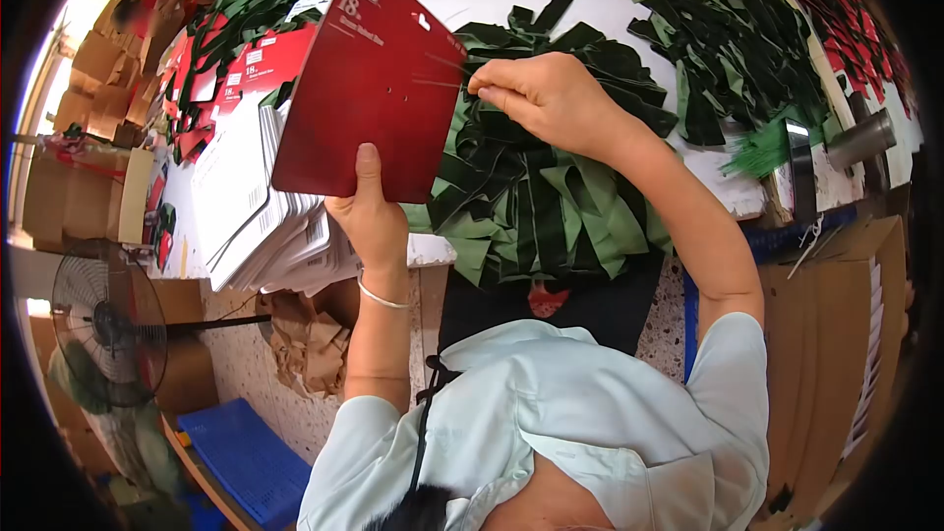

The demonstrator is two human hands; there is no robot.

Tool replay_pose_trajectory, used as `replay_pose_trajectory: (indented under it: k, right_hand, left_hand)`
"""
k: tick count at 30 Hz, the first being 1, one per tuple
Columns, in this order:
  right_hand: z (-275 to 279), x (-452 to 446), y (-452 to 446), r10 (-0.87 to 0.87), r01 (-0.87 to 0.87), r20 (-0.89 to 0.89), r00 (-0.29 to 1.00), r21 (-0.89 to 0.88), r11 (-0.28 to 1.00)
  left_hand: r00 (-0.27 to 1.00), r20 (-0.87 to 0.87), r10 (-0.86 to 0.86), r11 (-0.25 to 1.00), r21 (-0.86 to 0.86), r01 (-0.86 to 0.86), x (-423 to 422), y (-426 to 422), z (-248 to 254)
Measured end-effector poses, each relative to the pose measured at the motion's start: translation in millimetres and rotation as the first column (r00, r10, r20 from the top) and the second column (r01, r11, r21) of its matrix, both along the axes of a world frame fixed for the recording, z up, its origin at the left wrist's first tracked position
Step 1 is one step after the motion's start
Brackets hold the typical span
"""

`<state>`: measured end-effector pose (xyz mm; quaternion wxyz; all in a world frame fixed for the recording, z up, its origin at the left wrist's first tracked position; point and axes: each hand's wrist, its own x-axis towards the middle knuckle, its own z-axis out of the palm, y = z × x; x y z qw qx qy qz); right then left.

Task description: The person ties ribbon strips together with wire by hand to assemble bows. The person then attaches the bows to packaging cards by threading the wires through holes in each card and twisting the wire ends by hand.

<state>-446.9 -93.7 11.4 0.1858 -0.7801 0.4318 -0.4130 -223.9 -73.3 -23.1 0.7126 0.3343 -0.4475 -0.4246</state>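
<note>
My left hand (369, 216) grips a red printed backing card (344, 128) by its lower edge, thumb on the front. The card is tilted, with a hang slot near its upper right edge and two small holes near the middle. To its right, my right hand (556, 103) is closed in a pinch on thin wire ties (441, 83) that stretch across to the card. What is behind the card is hidden. Beneath both hands lies a heap of green velvet ribbon bows (580, 206). Beside my left hand stands a stack of cards, white side up (241, 202).
More green ribbons (728, 49) are piled at the right, near a bundle of green ties (762, 149) and a metal cylinder (860, 141). Red cards with ribbons (265, 64) lie at the left. A fan (108, 324), blue crate (246, 462) and cardboard boxes (836, 354) surround the table.
</note>
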Motion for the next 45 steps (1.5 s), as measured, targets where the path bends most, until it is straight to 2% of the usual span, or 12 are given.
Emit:
replay_pose_trajectory:
  k: [3,7,22,25,27,29,31,34,38,42,43,45]
  right_hand:
    - [0,7,-5,-0.007,0.006,-0.170,0.985,-0.009,1.000]
    - [-6,10,-10,-0.005,0.000,-0.182,0.983,-0.027,1.000]
    - [3,9,-12,-0.037,0.014,-0.284,0.958,-0.082,0.997]
    - [10,-7,-5,0.027,-0.023,-0.065,0.998,0.060,0.998]
    - [9,-24,10,-0.121,0.113,0.088,0.989,0.087,0.990]
    - [-3,-43,16,-0.313,0.351,0.483,0.818,0.013,0.936]
    - [0,-59,27,-0.424,0.563,0.446,0.788,-0.245,0.789]
    - [6,-65,51,-0.584,0.454,-0.093,0.806,-0.536,0.712]
    - [-16,-65,43,-0.357,0.307,-0.401,0.844,-0.186,0.933]
    - [-26,-55,11,-0.208,0.239,-0.373,0.904,0.037,0.970]
    - [-30,-54,3,-0.144,0.164,-0.376,0.916,0.022,0.986]
    - [-37,-58,-12,-0.149,0.128,-0.431,0.890,-0.078,0.989]
  left_hand:
    - [0.996,-0.085,-0.028,0.997,-0.068,0.023,3,3,13]
    - [0.993,-0.114,-0.041,0.996,-0.080,0.031,1,5,13]
    - [0.991,0.133,0.004,0.974,-0.225,0.026,-11,2,2]
    - [0.904,0.419,0.084,0.967,-0.255,0.028,-27,10,12]
    - [0.687,0.702,0.188,0.913,-0.382,0.141,-31,1,11]
    - [0.562,0.752,0.344,0.787,-0.557,0.263,-44,-9,12]
    - [0.530,0.787,0.316,0.784,-0.531,0.321,-59,-8,2]
    - [0.427,0.842,0.330,0.759,-0.505,0.410,-77,-9,-15]
    - [0.400,0.840,0.366,0.733,-0.525,0.432,-94,-20,-33]
    - [0.345,0.820,0.457,0.620,-0.572,0.537,-103,-21,-39]
    - [0.449,0.762,0.467,0.599,-0.646,0.473,-107,-23,-40]
    - [0.372,0.759,0.535,0.615,-0.652,0.444,-106,-21,-41]
